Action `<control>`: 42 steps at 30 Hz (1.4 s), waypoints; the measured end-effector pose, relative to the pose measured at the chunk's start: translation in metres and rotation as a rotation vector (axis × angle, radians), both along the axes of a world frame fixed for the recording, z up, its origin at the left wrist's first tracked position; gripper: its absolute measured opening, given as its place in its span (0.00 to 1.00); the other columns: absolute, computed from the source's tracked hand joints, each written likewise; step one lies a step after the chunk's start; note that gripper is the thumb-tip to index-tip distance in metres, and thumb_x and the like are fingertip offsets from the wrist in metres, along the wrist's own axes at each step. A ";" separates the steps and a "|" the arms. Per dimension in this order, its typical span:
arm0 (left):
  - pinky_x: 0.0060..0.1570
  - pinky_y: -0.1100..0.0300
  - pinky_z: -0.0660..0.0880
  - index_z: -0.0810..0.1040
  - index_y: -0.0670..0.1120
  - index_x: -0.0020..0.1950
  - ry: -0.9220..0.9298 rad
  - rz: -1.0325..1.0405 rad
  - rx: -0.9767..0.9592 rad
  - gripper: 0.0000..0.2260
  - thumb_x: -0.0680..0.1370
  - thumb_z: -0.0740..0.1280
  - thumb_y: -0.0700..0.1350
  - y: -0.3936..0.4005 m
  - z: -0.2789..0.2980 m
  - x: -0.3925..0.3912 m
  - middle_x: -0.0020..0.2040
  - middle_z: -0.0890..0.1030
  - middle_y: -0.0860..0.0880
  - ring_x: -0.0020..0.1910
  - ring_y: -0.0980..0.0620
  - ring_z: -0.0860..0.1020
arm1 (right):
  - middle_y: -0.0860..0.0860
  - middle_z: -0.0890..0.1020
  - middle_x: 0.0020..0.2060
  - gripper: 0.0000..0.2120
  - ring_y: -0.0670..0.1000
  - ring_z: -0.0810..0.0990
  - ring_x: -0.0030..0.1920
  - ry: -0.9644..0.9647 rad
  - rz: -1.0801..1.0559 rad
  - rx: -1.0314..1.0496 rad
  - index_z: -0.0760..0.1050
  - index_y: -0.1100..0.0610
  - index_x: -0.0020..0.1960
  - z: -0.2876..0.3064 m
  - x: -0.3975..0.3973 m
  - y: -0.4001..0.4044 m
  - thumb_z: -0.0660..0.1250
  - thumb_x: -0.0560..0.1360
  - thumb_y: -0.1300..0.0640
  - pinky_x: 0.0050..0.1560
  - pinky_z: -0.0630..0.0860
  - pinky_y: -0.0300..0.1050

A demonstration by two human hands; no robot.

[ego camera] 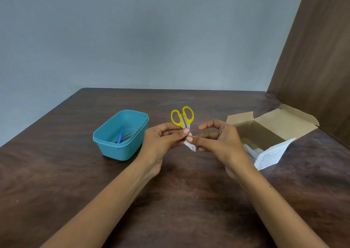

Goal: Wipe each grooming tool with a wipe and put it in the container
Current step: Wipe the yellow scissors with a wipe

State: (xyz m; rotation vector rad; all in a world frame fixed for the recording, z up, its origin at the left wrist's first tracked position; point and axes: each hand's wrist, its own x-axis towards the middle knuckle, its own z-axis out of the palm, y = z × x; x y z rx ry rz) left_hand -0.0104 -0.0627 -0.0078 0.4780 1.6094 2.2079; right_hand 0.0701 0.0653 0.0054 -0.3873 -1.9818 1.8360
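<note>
A blue tub [121,134] sits on the dark wooden table [56,181] at the left centre of the frame. Inside it lie a thin tool with a blue handle [120,135] and a slim metal tool [129,134] beside it, both leaning toward the far right wall of the tub; what kind of tools they are is too small to tell. At the right centre of the frame stands an open cardboard box [272,134] with its flaps spread back and its front flap, printed with small text, folded down toward the lower right. Something pale shows low inside the box near that front flap, but it is too unclear to name.

Both bare forearms reach up from the bottom edge and meet in the middle of the frame, between the tub and the box, above the table. The left hand [161,141] pinches the scissors [182,117] just below the yellow handles, thumb against curled fingers, so the handles stand upright above the hand. The right hand [217,139] has its thumb and a finger closed on a white wipe [189,145] that is wrapped around the blades just under the left thumb; its forefinger arches up and over, free of the wipe. The blades are mostly covered by the wipe and the fingers.
</note>
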 end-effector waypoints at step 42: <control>0.31 0.65 0.77 0.82 0.39 0.44 0.126 0.140 -0.093 0.04 0.71 0.72 0.38 -0.008 0.010 -0.006 0.33 0.82 0.47 0.32 0.55 0.81 | 0.55 0.83 0.32 0.14 0.50 0.83 0.35 0.172 -0.166 0.186 0.73 0.55 0.36 0.001 0.001 0.008 0.79 0.61 0.63 0.38 0.78 0.42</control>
